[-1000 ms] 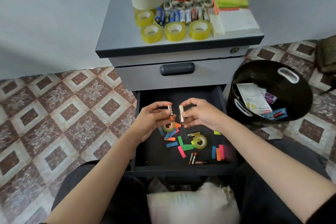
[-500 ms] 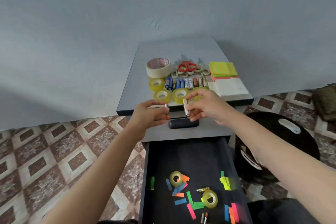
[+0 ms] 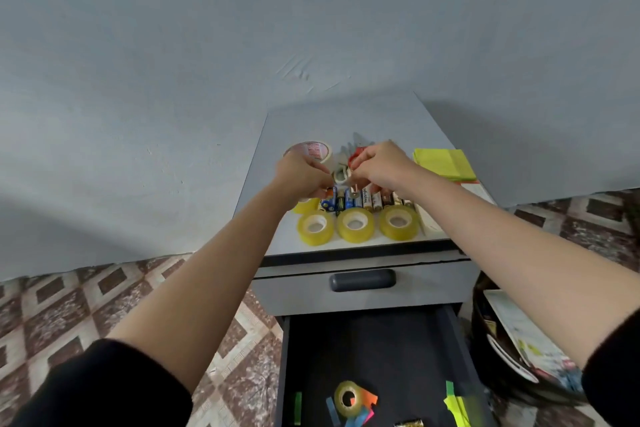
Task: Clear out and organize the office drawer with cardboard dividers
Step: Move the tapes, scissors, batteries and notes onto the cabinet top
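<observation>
Both my hands are over the grey cabinet top, fingertips down at the row of batteries. My left hand has its fingers curled at the row's left end, pinching a small battery that they mostly hide. My right hand pinches a pale battery just above the row's middle. Below, the black drawer stands open, holding a yellow tape roll and coloured paper slips.
On the cabinet top sit three yellow tape rolls, a masking tape roll, red scissors and yellow sticky notes. The upper drawer with its dark handle is closed. A black bin with papers stands at the right.
Both hands rose from the open drawer, each with a battery, and reached forward to the battery row on the cabinet top. My view tilted upward.
</observation>
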A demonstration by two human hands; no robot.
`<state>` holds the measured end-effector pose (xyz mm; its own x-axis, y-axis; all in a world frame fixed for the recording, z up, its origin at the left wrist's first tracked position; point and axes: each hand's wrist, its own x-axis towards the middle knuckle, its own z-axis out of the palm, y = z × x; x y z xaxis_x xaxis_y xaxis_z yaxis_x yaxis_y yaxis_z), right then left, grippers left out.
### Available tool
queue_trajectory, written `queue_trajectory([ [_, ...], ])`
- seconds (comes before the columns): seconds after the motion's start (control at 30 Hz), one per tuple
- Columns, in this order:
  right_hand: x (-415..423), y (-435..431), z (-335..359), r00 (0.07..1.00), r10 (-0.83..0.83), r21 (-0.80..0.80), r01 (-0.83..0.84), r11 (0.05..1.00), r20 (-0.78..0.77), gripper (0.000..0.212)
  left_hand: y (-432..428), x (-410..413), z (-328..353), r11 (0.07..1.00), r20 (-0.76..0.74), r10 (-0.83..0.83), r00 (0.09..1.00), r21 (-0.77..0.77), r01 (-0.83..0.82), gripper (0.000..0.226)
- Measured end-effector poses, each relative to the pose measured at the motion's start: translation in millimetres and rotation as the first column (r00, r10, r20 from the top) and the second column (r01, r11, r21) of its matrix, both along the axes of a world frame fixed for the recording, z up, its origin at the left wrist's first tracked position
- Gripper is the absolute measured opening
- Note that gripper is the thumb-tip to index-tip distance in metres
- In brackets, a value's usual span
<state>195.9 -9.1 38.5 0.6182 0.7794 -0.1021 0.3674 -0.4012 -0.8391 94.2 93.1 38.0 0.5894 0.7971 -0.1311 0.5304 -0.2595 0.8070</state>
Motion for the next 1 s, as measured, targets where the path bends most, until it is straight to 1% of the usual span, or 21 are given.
queue_trajectory([
  [0.1,6.1,9.0,-6.0,1.0,0.004,-0.033,-0.003,0.999,0.01,0.02,3.2,15.4,-6.8,0.995,-0.062,-0.039,0.997,0.094,0.045,0.017],
  [0.17,9.5,14.3,-10.7,1.0,-0.002,-0.043,0.002,0.999,0.015,0.02,3.2,21.8,-10.2,0.985,-0.091,-0.046,0.995,0.164,0.06,0.013],
  [0.23,11.8,19.1,-15.4,1.0,-0.005,-0.047,0.006,0.999,0.018,0.02,2.7,25.5,-12.1,0.975,-0.118,-0.057,0.991,0.206,0.08,0.004],
  [0.27,12.5,21.2,-17.7,1.0,-0.005,-0.045,0.005,0.999,0.015,0.021,2.8,26.5,-13.2,0.97,-0.132,-0.064,0.989,0.224,0.092,0.003],
  [0.3,13.4,23.0,-19.7,1.0,-0.003,-0.043,0.004,0.999,0.016,0.022,3.3,27.5,-14.2,0.966,-0.149,-0.07,0.986,0.237,0.105,0.008],
  [0.4,15.3,25.2,-21.9,1.0,0.004,-0.056,-0.003,0.998,0.013,0.024,3.5,30.0,-15.4,0.961,-0.19,-0.097,0.977,0.239,0.142,0.017],
  [0.53,16.6,22.9,-17.9,0.999,0.026,-0.107,-0.024,0.994,0.018,0.022,2.0,32.4,-14.4,0.962,-0.206,-0.114,0.972,0.221,0.16,0.019],
  [0.6,17.6,24.1,-18.5,1.0,0.007,-0.102,-0.005,0.995,0.019,0.02,3.0,32.5,-14.8,0.96,-0.211,-0.115,0.971,0.228,0.164,0.015],
  [0.7,20.3,27.2,-22.3,0.999,-0.033,-0.071,0.034,0.997,0.013,0.021,1.1,29.4,-14.3,0.966,-0.229,-0.112,0.967,0.203,0.16,0.005],
  [0.77,20.4,26.2,-23.1,0.999,-0.045,-0.069,0.046,0.997,0.021,0.021,-1.6,26.2,-12.5,0.968,-0.209,-0.118,0.971,0.192,0.159,0.003],
  [0.9,17.7,20.3,-21.7,0.996,-0.064,-0.06,0.068,0.996,0.065,0.021,-5.0,17.8,-9.4,0.965,-0.189,-0.114,0.975,0.213,0.154,0.008],
  [1.0,13.7,14.3,-18.4,0.991,-0.086,-0.046,0.091,0.995,0.107,0.022,-8.8,10.3,-6.8,0.97,-0.134,-0.11,0.985,0.2,0.136,0.009],
])
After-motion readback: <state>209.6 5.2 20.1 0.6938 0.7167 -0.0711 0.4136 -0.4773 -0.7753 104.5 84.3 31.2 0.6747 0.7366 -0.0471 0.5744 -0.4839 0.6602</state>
